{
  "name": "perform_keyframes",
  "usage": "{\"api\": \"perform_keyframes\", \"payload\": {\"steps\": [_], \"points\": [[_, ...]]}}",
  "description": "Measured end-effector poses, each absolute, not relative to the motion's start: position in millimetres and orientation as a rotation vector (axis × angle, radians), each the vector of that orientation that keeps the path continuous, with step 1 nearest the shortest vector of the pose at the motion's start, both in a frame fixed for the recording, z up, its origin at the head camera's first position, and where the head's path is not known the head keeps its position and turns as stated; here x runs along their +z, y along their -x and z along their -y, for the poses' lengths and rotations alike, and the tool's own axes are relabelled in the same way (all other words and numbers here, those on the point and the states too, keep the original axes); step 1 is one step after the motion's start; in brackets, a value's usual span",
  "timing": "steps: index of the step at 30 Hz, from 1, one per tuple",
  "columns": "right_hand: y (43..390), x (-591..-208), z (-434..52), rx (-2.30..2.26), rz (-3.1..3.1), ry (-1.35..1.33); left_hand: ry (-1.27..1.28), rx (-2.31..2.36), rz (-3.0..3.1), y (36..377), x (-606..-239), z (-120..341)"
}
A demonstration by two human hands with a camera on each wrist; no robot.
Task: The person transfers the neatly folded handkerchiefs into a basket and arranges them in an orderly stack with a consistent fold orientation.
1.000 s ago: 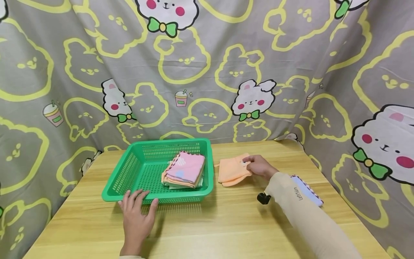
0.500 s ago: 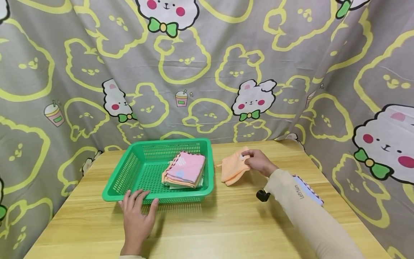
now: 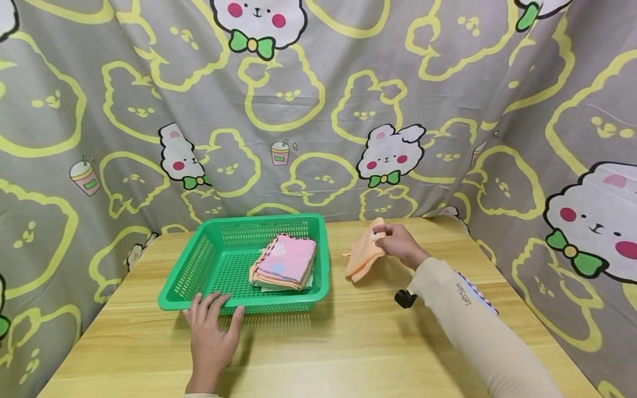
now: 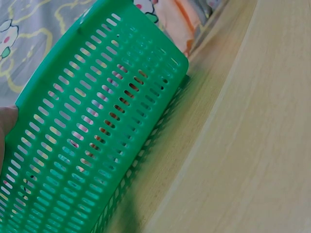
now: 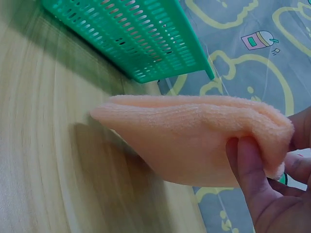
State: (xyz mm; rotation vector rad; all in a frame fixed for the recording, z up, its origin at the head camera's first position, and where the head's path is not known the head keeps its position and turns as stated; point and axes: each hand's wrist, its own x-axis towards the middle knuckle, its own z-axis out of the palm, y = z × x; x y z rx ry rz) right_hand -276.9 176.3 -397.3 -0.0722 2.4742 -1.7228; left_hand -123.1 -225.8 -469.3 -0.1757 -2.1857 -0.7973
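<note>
Pinching an orange cloth (image 3: 365, 255), right hand (image 3: 400, 246) perhaps clears green basket (image 3: 318, 260).

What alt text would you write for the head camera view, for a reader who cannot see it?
A person's right hand pinches a folded orange cloth and holds it above a wooden table, to the right of a green basket with folded cloths inside. The left hand rests on the basket's near rim. A cartoon-rabbit curtain hangs behind.

My right hand (image 3: 400, 246) pinches a folded orange cloth (image 3: 365, 255), lifted off the table (image 3: 348, 342) beside the green basket (image 3: 209, 260). My left hand (image 3: 211, 331) rests flat against the basket's near rim.
</note>
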Motion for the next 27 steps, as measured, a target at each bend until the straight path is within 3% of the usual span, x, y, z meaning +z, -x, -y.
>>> {"api": "perform_keyframes", "payload": {"steps": [27], "points": [[274.8, -372.6, -167.1, -1.853, -2.440, 0.101, 0.183, -0.805, 2.173, 122.4, -468.6, 225.3]]}}
